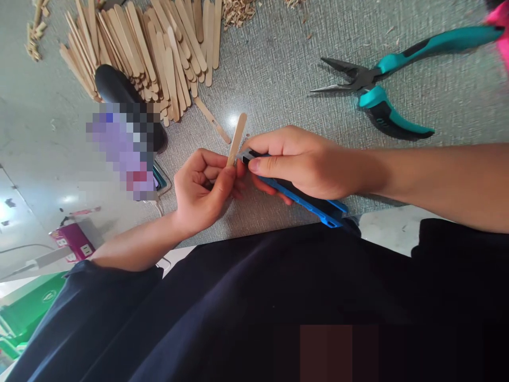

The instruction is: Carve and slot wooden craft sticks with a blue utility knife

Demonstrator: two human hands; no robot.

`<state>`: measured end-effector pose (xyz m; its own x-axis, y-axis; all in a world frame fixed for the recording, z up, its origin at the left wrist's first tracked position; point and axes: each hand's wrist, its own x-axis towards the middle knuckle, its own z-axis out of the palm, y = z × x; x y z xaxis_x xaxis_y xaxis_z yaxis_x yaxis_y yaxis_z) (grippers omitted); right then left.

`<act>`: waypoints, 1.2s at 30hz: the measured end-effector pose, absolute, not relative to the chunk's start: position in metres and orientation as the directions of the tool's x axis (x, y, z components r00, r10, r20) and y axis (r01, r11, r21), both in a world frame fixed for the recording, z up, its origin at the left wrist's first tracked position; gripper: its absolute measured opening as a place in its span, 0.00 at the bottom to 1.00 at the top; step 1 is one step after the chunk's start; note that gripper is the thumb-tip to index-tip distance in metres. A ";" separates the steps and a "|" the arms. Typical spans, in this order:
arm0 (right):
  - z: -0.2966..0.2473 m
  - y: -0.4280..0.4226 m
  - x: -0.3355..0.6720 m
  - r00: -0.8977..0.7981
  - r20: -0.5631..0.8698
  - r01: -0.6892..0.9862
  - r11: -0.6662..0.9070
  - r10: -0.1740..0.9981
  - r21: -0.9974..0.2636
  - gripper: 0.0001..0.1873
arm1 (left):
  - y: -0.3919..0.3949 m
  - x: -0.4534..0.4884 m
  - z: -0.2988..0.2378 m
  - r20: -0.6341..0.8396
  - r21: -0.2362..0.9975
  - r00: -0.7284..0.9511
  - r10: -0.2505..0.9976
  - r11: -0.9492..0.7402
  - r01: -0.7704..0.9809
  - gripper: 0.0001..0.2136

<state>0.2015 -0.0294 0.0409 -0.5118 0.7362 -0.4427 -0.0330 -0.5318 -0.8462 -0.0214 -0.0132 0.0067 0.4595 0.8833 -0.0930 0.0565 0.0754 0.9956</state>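
Note:
My left hand [207, 185] pinches a wooden craft stick [237, 137] near its lower end, and the rounded free end points up and away from me. In my right hand [294, 162] is a blue and black utility knife [306, 204], its metal tip close against the stick by my left fingertips. Whether the blade touches the wood, I cannot tell. Just beyond my hands a single thin stick [212, 121] with a notch or hole lies on the grey textured table [274, 79].
A large heap of craft sticks [170, 58] lies at the back left, with wood shavings [237, 11] beside it. Open needle-nose pliers [368, 79] with teal handles rest at the right. A phone with a blurred screen [123, 154] leans on a black stand [115, 85]. A purple power strip [73, 241] sits far left.

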 end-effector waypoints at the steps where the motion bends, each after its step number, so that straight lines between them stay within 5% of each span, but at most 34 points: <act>1: 0.041 -0.030 0.201 -0.503 -0.443 -0.027 -0.526 0.742 -0.850 0.15 | -0.013 -0.021 0.007 -0.094 0.995 0.457 0.885 0.075 0.059 0.20; 16: 0.042 -0.033 0.194 -0.425 -0.425 0.101 -0.425 0.799 -0.899 0.22 | -0.019 -0.028 -0.002 0.080 0.966 0.465 0.882 -0.184 0.183 0.14; 23: 0.036 -0.036 0.193 -0.474 -0.460 -0.050 -0.545 0.751 -0.837 0.16 | -0.015 -0.025 0.001 -0.036 0.989 0.485 0.874 -0.040 0.144 0.19; 28: 0.031 -0.035 0.196 -0.370 -0.412 -0.224 -0.510 0.833 -0.830 0.11 | -0.014 -0.025 0.004 -0.022 0.990 0.481 0.877 -0.047 0.132 0.16; 36: 0.044 -0.030 0.197 -0.415 -0.448 0.054 -0.470 0.792 -0.881 0.19 | -0.014 -0.023 0.006 -0.029 0.993 0.427 0.904 -0.023 0.115 0.17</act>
<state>0.1975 -0.0296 0.0438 -0.4152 0.7918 -0.4479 0.0539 -0.4701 -0.8810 -0.0232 -0.0138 0.0058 0.4267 0.9039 -0.0290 0.1153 -0.0225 0.9931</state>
